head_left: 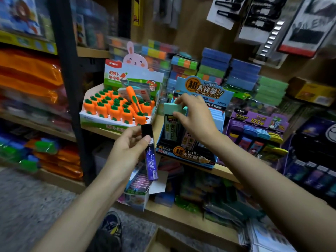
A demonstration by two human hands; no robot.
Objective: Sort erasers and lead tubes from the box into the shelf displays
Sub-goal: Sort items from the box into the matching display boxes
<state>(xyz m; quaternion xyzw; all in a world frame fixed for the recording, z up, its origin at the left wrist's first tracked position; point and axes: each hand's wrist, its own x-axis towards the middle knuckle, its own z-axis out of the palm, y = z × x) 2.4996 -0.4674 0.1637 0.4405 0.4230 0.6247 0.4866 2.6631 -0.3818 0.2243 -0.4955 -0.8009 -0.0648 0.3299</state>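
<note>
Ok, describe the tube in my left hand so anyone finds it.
Find the orange carrot display on the shelf. Below its right corner, the left hand holds a tube. Unlike the mint-capped tube in the right hand, it is purple with a black cap and white star lines.

Blue lead box [201, 87] w/ "24PCS", "2B 0.7"; purple box [254, 121] w/ "100"

left hand [127, 142] grips purple lead tube [151, 160]; right hand [192, 115] pinches teal-capped tube [171, 120].

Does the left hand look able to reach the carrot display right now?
Probably yes: the left hand is near the carrot display, nothing between, though it grips a purple lead tube.
</note>
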